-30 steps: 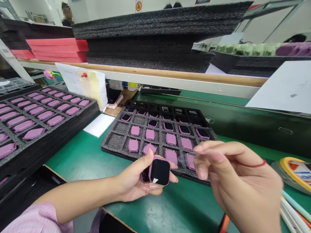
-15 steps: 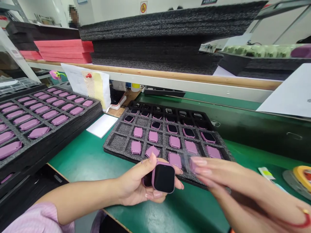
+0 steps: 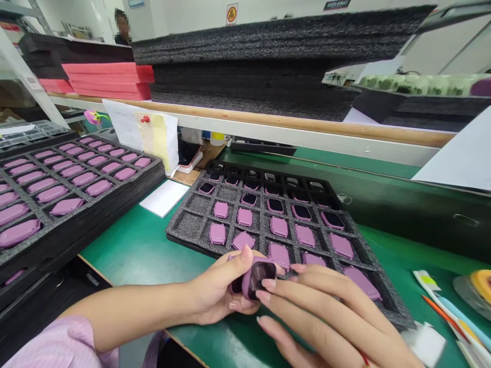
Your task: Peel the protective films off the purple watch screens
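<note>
Two purple smartwatch cases are gripped together in my left hand (image 3: 215, 294), thumb on top. The front smartwatch case (image 3: 256, 275) has its dark screen turned toward my right hand; the other smartwatch case (image 3: 237, 284) is mostly hidden behind it. My right hand (image 3: 326, 319) is open, fingers stretched out, with fingertips at the front screen; whether they press on it I cannot tell. Just beyond both hands lies a black foam tray (image 3: 187, 223) of watch cases, some screen up, some purple back up. Several of its pockets hold nothing.
A second foam tray (image 3: 126, 190) of purple cases sits on a stack at left. Between the trays lies a white pad (image 3: 164, 198). Pens (image 3: 447, 312) and a tape roll (image 3: 481, 286) are at right. Overhead, a shelf (image 3: 268, 122) carries black foam stacks (image 3: 245, 82).
My right hand has moved left from above the tray to the screen of the front smartwatch case. That case is now tilted more sideways in my left hand.
</note>
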Available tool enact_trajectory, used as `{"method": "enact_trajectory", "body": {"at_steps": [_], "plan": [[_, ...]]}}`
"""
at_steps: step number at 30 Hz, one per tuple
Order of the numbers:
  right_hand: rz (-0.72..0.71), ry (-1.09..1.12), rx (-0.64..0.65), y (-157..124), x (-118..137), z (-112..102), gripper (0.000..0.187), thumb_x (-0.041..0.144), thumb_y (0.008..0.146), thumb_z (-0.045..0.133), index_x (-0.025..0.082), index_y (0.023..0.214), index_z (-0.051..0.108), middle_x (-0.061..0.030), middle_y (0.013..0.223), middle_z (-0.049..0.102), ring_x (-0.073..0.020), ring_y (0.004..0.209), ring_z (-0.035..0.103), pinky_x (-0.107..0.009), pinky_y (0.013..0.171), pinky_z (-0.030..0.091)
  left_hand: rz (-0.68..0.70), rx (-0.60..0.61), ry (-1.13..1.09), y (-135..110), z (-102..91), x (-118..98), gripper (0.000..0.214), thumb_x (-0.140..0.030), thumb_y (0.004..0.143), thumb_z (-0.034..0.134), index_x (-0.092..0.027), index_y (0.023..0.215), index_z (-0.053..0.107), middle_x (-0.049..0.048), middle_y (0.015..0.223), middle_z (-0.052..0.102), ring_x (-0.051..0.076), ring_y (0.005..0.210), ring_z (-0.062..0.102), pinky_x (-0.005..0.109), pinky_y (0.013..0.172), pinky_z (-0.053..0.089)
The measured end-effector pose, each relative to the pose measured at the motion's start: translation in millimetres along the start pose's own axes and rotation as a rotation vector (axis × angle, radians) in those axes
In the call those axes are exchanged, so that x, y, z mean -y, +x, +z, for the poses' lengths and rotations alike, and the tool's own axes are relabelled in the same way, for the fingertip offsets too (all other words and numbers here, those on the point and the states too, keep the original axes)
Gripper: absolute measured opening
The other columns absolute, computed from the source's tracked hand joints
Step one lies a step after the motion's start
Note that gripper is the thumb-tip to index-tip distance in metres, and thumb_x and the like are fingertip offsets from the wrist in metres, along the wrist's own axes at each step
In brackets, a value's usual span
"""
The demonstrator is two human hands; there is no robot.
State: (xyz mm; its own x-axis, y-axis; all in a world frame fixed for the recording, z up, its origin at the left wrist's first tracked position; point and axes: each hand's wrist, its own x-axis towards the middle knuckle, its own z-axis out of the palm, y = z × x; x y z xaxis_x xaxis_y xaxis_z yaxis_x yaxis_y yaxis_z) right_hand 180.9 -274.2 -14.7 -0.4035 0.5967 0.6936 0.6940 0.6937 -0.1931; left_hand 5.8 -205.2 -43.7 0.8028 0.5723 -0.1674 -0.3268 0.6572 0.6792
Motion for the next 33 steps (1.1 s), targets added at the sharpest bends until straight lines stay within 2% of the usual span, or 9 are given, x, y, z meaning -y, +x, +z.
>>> {"method": "enact_trajectory", "body": {"at_steps": [3, 6, 13, 17, 21, 24, 28, 31, 33], "plan": [[0.089, 0.023, -0.002, 4, -4, 12, 0.05, 0.037, 0.091, 0.071, 0.022, 0.136, 0.057, -0.0054, 0.086, 0.074, -0.0207, 0.076, 0.068, -0.035, 0.069, 0.06, 0.067, 0.016, 0.107, 1, -0.7, 4, 0.059, -0.072, 0.074, 0.072, -0.015, 0.082, 0.058, -0.0067, 0.059, 0.049, 0.0, 0.037, 0.025, 0.019, 0.038, 0.015], [0.179, 0.123, 0.003, 6, -4, 20, 0.044, 0.036, 0.093, 0.069, 0.021, 0.131, 0.056, -0.0021, 0.079, 0.066, -0.0168, 0.069, 0.064, -0.029, 0.059, 0.056, 0.057, -0.021, 0.17, 1, -0.3, 6, 0.059, -0.071, 0.071, 0.075, -0.016, 0.082, 0.056, -0.0067, 0.06, 0.05, 0.002, 0.04, 0.028, 0.019, 0.036, 0.015], [0.198, 0.182, -0.019, 9, -2, 13, 0.045, 0.027, 0.083, 0.076, 0.026, 0.123, 0.056, -0.0055, 0.099, 0.075, -0.0224, 0.09, 0.072, -0.034, 0.077, 0.061, -0.067, -0.02, 0.077, 0, 2.2, -1, 0.065, -0.078, 0.074, 0.064, -0.013, 0.08, 0.064, -0.0014, 0.058, 0.059, 0.004, 0.034, 0.035, 0.021, 0.031, 0.014], [0.146, 0.2, 0.012, 12, -10, 12, 0.045, 0.022, 0.083, 0.074, 0.025, 0.125, 0.057, -0.0066, 0.103, 0.075, -0.0225, 0.093, 0.073, -0.035, 0.079, 0.061, -0.052, 0.006, 0.03, 0, 2.4, -4, 0.066, -0.076, 0.074, 0.067, -0.011, 0.087, 0.067, -0.0061, 0.048, 0.048, 0.003, 0.033, 0.028, 0.019, 0.032, 0.012], [0.359, 0.222, -0.066, 24, -35, 20, 0.031, 0.03, 0.085, 0.07, 0.024, 0.115, 0.064, -0.007, 0.107, 0.077, -0.0213, 0.093, 0.074, -0.034, 0.082, 0.061, -0.022, 0.111, 0.051, 1, 3.3, 4, 0.056, -0.067, 0.07, 0.079, -0.015, 0.085, 0.062, -0.0079, 0.048, 0.048, 0.002, 0.033, 0.031, 0.016, 0.033, 0.021], [0.552, 0.266, -0.069, 43, -49, 44, 0.031, 0.039, 0.085, 0.068, 0.02, 0.11, 0.065, -0.009, 0.104, 0.078, -0.0229, 0.091, 0.075, -0.038, 0.083, 0.06, -0.171, 0.253, 0.166, 3, 0.7, 16, 0.058, -0.071, 0.069, 0.076, -0.016, 0.082, 0.061, -0.002, 0.061, 0.059, 0.006, 0.037, 0.045, 0.017, 0.034, 0.031], [0.46, 0.279, 0.115, 72, -42, 100, 0.035, 0.031, 0.073, 0.077, 0.019, 0.104, 0.069, -0.0095, 0.105, 0.077, -0.0287, 0.101, 0.071, -0.048, 0.096, 0.053, -0.268, 0.356, 0.232, 7, -7.1, 28, 0.072, -0.091, 0.066, 0.057, -0.019, 0.072, 0.055, -0.0016, 0.06, 0.055, 0.006, 0.038, 0.039, 0.018, 0.035, 0.025], [0.404, 0.292, 0.203, 86, -30, 142, 0.034, 0.033, 0.076, 0.078, 0.019, 0.106, 0.07, -0.0122, 0.111, 0.076, -0.0329, 0.112, 0.067, -0.055, 0.105, 0.046, -0.321, 0.383, 0.438, 8, -10.0, 26, 0.078, -0.098, 0.059, 0.049, -0.021, 0.063, 0.053, -0.0024, 0.054, 0.047, 0.008, 0.037, 0.036, 0.021, 0.033, 0.026], [0.398, 0.308, 0.226, 91, -28, 156, 0.036, 0.035, 0.078, 0.079, 0.018, 0.108, 0.07, -0.0155, 0.119, 0.074, -0.0351, 0.12, 0.064, -0.057, 0.109, 0.043, -0.361, 0.395, 0.616, 7, -9.7, 22, 0.081, -0.101, 0.053, 0.048, -0.021, 0.06, 0.055, -0.0026, 0.054, 0.044, 0.009, 0.041, 0.038, 0.022, 0.035, 0.033]]}}
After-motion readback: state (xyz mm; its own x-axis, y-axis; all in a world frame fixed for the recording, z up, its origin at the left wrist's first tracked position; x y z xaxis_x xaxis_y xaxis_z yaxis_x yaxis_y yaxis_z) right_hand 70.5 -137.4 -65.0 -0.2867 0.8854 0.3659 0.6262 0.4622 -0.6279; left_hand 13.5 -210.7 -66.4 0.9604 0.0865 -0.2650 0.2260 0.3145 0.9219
